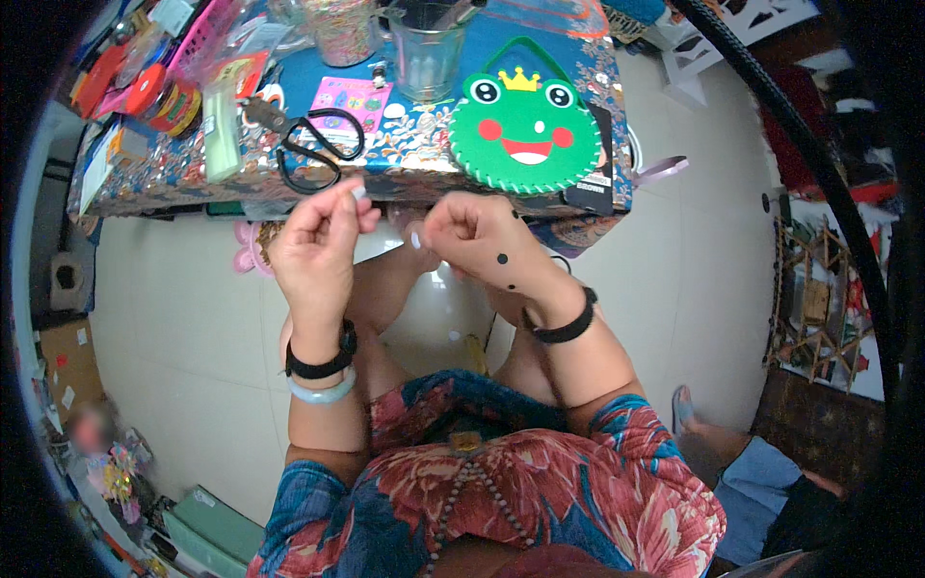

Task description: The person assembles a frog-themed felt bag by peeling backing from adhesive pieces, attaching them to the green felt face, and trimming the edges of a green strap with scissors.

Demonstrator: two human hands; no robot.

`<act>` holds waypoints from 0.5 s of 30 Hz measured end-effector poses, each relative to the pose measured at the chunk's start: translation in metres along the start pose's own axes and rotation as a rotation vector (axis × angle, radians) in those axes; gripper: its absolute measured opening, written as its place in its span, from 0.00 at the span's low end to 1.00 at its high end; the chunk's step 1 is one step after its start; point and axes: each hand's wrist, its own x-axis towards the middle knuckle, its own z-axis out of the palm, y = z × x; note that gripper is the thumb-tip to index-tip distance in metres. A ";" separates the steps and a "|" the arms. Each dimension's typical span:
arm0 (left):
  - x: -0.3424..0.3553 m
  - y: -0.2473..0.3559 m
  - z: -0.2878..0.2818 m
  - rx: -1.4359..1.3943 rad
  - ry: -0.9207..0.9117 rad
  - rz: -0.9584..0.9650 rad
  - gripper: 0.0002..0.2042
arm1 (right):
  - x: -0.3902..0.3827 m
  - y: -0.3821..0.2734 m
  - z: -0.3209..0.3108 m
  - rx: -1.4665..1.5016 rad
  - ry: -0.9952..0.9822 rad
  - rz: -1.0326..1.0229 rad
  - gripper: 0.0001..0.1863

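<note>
My left hand [318, 241] is raised in front of the table edge, its thumb and forefinger pinched on a tiny white piece [358, 193]. My right hand [477, 236] is close beside it, fingers curled, with a small white bit [415, 238] at its thumb and small black dot stickers [502, 259] stuck on its back. Just beyond the hands, a green felt frog bag [525, 130] with a yellow crown lies on the patterned blue table [405, 154]. Black scissors [308, 144] lie left of the frog.
A clear measuring cup [424, 53], a jar of colourful bits [337, 29], a pink sticker sheet [352, 96], a green block [222, 130] and a red tape roll [159, 96] crowd the table. Another person's foot and knee [732, 453] are at lower right. Pale tiled floor [173, 318] surrounds.
</note>
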 end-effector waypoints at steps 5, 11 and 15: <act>-0.008 0.005 0.013 0.043 -0.071 0.222 0.09 | -0.001 0.016 0.003 -0.225 0.171 -0.232 0.05; -0.013 0.003 0.021 0.040 -0.121 0.271 0.09 | 0.002 0.016 -0.004 -0.149 0.245 -0.346 0.03; -0.013 0.000 0.023 0.063 -0.080 0.295 0.08 | -0.002 0.013 -0.003 -0.098 0.018 -0.222 0.02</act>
